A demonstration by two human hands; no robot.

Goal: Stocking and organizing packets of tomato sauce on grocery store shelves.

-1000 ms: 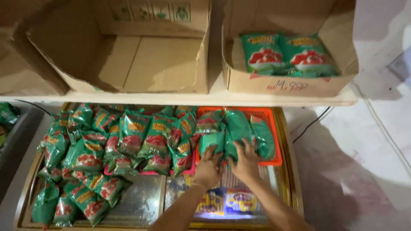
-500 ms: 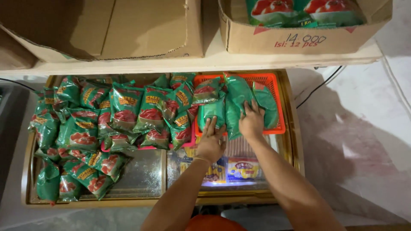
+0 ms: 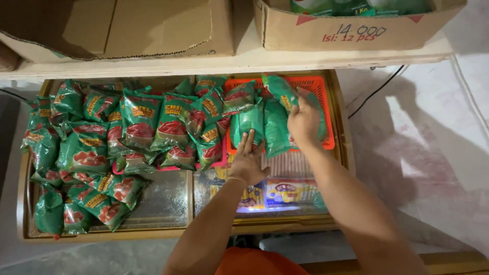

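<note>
Head view, only one: left hand (image 3: 248,164) sits centre frame, palm down, fingers (image 3: 250,140) straight and close together, flat against the lower edge of a green sauce pouch (image 3: 248,121) standing at the left end of the orange basket (image 3: 326,94); pressing, not gripping. Right hand (image 3: 304,121) is right of centre, just above and right of the left one, fingers curled and clamped on a second green pouch (image 3: 277,127) that leans tilted inside the basket, thumb side toward frame centre. A third pouch (image 3: 281,90) stands behind it near the basket's back edge, upper centre. Basket rests on top of a glass-lid chest freezer (image 3: 173,201), right half of it. Left half of the frame: a dense pile of green-and-red pouches (image 3: 137,127) spread over the freezer lid, overlapping, running down to lower left. Through the glass below the hands, colourful packs (image 3: 288,191), lit, detail unclear. Across the top of the frame a white shelf (image 3: 244,60) carries an open cardboard box (image 3: 122,25) upper left and another cardboard carton (image 3: 356,30) upper right with green packs inside. Black cable (image 3: 377,89) hangs right of the basket
</note>
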